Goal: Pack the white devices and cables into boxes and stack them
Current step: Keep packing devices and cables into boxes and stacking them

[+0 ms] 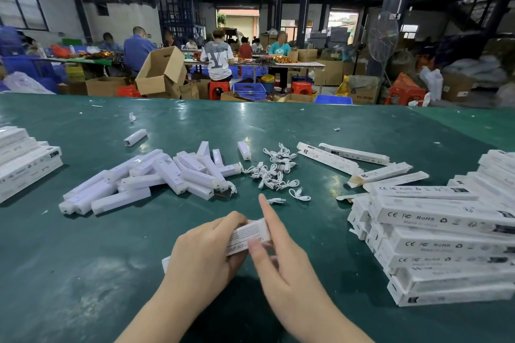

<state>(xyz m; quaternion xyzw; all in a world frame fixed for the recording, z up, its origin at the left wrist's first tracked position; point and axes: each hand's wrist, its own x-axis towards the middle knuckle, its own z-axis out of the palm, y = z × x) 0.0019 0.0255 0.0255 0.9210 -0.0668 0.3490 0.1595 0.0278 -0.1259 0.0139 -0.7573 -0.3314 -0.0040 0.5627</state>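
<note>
From the head camera, the left hand (204,253) has its grip curled round a long white box (249,235), grasping it from the left side with the fingers wrapped over its top edge. The right hand (281,262) meets the same box at its right end: the thumb presses on the printed face and the index finger (266,211) stands straight up past the box's end, the other fingers bent beneath it, so this grip too is grasping the box. The box is held just above the green desk (83,273), tilted up toward the right.

Beyond the left grip and to its left lies a loose heap of white devices (156,175), crossing one another. Straight ahead of the right grip is a tangle of short white cables (274,171), with one cable (299,194) apart and nearest the raised index finger. To the right of the right grip rises a stack of boxes (446,245), printed faces showing; more lie scattered behind it (359,160). Far to the left of the left grip sits another stack of boxes (25,164) at the desk's edge.
</note>
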